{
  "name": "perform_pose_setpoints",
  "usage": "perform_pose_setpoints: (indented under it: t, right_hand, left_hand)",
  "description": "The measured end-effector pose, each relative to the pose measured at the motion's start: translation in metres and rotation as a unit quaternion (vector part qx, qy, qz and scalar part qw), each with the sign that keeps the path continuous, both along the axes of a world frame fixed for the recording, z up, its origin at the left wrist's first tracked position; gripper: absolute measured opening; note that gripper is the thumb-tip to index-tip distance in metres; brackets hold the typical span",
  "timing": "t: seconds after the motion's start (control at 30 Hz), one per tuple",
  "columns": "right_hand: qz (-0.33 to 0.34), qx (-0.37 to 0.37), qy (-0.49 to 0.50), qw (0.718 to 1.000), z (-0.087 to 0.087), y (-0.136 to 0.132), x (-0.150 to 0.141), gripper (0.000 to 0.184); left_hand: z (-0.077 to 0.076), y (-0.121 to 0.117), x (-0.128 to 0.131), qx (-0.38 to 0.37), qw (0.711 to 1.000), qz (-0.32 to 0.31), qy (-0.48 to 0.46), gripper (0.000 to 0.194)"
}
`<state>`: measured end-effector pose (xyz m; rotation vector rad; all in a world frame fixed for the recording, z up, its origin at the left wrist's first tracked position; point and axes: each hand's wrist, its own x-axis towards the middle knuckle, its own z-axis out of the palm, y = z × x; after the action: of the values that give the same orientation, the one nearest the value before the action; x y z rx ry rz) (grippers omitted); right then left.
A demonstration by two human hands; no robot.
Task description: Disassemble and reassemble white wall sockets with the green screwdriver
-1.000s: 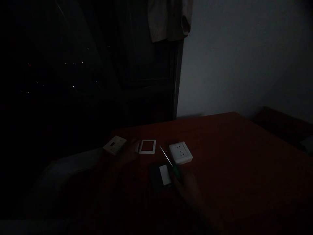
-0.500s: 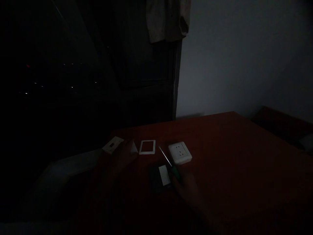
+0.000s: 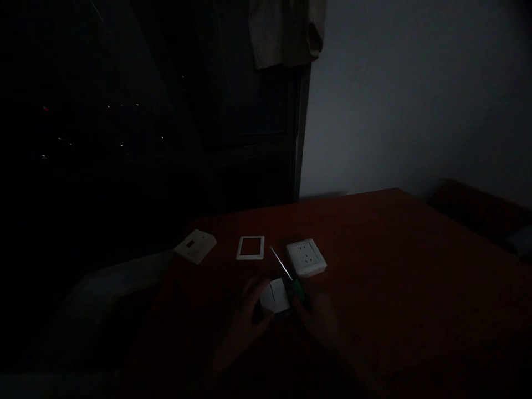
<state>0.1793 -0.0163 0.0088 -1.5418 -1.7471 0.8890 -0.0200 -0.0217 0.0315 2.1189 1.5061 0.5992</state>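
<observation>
My left hand (image 3: 245, 318) is closed, its thumb and fingers gripping a white switch rocker (image 3: 267, 302). This piece lies over the left half of a dark switch base, beside a second white rocker (image 3: 280, 295); whether it is clipped in I cannot tell. My right hand (image 3: 319, 313) is closed around the green handle of a screwdriver (image 3: 297, 289), whose shaft points up and left. The right fingers are close to the base's right edge; whether they also grip it is too dark to see. Beyond the hands lies a white square frame (image 3: 240, 250).
A white wall socket (image 3: 306, 258) lies behind the screwdriver. At the table's left edge sits a white plate with a dark slot (image 3: 200, 250). The reddish table (image 3: 394, 266) meets a pale wall (image 3: 394, 100). Dark window glass (image 3: 103, 127) is at the left, cloth (image 3: 282, 36) above.
My left hand has moved from beside the slotted plate, right and nearer, bringing the white rocker onto the dark base. My right hand with the screwdriver has barely moved.
</observation>
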Motion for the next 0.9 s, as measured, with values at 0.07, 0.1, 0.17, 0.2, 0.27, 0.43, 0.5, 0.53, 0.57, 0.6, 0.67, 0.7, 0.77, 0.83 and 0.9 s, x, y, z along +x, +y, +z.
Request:
perform_pose_setpoints:
  t: [0.07, 0.1, 0.17, 0.2, 0.27, 0.43, 0.5, 0.53, 0.57, 0.6, 0.67, 0.7, 0.77, 0.83, 0.9]
  right_hand:
    - [0.003, -0.001, 0.003, 1.000, 0.000, 0.000, 0.000, 0.023]
    - [0.005, 0.000, 0.004, 1.000, 0.000, 0.001, 0.001, 0.022]
    - [0.008, 0.003, 0.005, 1.000, 0.001, 0.000, 0.001, 0.021]
    - [0.009, 0.004, 0.006, 1.000, 0.001, 0.000, 0.001, 0.021]
    - [0.009, 0.007, 0.008, 1.000, 0.002, 0.000, 0.001, 0.023]
    - [0.013, -0.001, -0.003, 1.000, 0.002, -0.001, 0.001, 0.025]
    - [0.010, -0.006, -0.007, 1.000, 0.003, 0.001, -0.001, 0.026]
    - [0.007, -0.008, -0.012, 1.000, 0.003, 0.001, -0.003, 0.028]
    - [0.003, -0.012, -0.023, 1.000, 0.005, 0.002, -0.005, 0.029]
    - [0.000, -0.015, -0.037, 0.999, 0.006, 0.002, -0.007, 0.031]
    - [0.001, -0.020, -0.072, 0.997, 0.010, 0.003, -0.012, 0.035]
    - [0.003, -0.022, -0.090, 0.996, 0.012, 0.003, -0.015, 0.038]
    - [0.006, -0.027, -0.118, 0.993, 0.016, 0.004, -0.018, 0.043]
    - [0.004, -0.037, -0.136, 0.990, 0.018, 0.004, -0.019, 0.045]
    - [0.002, -0.048, -0.143, 0.989, 0.018, 0.005, -0.019, 0.045]
  left_hand:
    - [0.000, 0.000, 0.000, -0.006, 1.000, 0.000, -0.002, 0.058]
    - [0.000, -0.001, 0.000, -0.006, 1.000, 0.000, -0.002, 0.058]
    - [0.001, -0.002, 0.000, -0.004, 1.000, 0.003, 0.001, 0.059]
    - [0.002, -0.002, 0.000, -0.002, 1.000, 0.004, 0.003, 0.060]
    - [0.001, -0.004, -0.001, 0.004, 1.000, 0.012, 0.003, 0.061]
    - [-0.004, -0.009, -0.001, 0.013, 0.994, 0.109, 0.004, 0.046]
    - [-0.008, -0.011, 0.000, 0.007, 0.992, 0.128, 0.011, 0.045]
    - [-0.011, -0.012, 0.000, 0.006, 0.991, 0.132, 0.012, 0.044]
    - [-0.014, -0.012, 0.001, 0.006, 0.990, 0.137, 0.012, 0.044]
    - [-0.017, -0.012, 0.002, 0.006, 0.990, 0.143, 0.013, 0.043]
    - [-0.022, -0.011, 0.004, 0.006, 0.988, 0.153, 0.011, 0.044]
    - [-0.024, -0.010, 0.006, 0.005, 0.988, 0.156, 0.008, 0.044]
    - [-0.027, -0.008, 0.008, -0.001, 0.987, 0.160, -0.010, 0.044]
    - [-0.029, -0.007, 0.010, -0.013, 0.985, 0.167, -0.043, 0.044]
    - [-0.029, -0.007, 0.011, -0.034, 0.980, 0.179, -0.080, 0.045]
